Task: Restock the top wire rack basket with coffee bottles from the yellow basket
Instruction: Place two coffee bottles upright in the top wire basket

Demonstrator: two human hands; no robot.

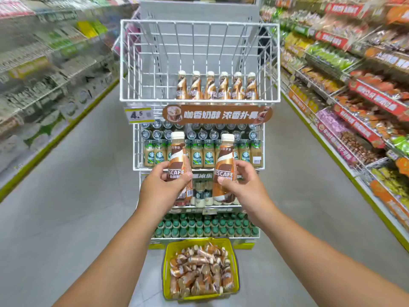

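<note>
My left hand (162,185) grips a brown coffee bottle (178,156) with a white cap, held upright. In my right hand (242,185) is a second, matching coffee bottle (224,160), also upright. Both are raised in front of the rack's middle tier, below the top wire rack basket (132,63). That white basket holds a row of several coffee bottles (217,87) along its front right; its left side is bare. On the floor at the rack's foot sits the yellow basket (166,262), piled with several loose coffee bottles (199,269).
A brown sign (218,115) and a yellow price tag (138,115) hang under the top basket. Lower tiers hold green-label bottles (201,154) and green-capped bottles (205,228). Stocked shelves (354,96) line both sides of the grey aisle floor (77,196).
</note>
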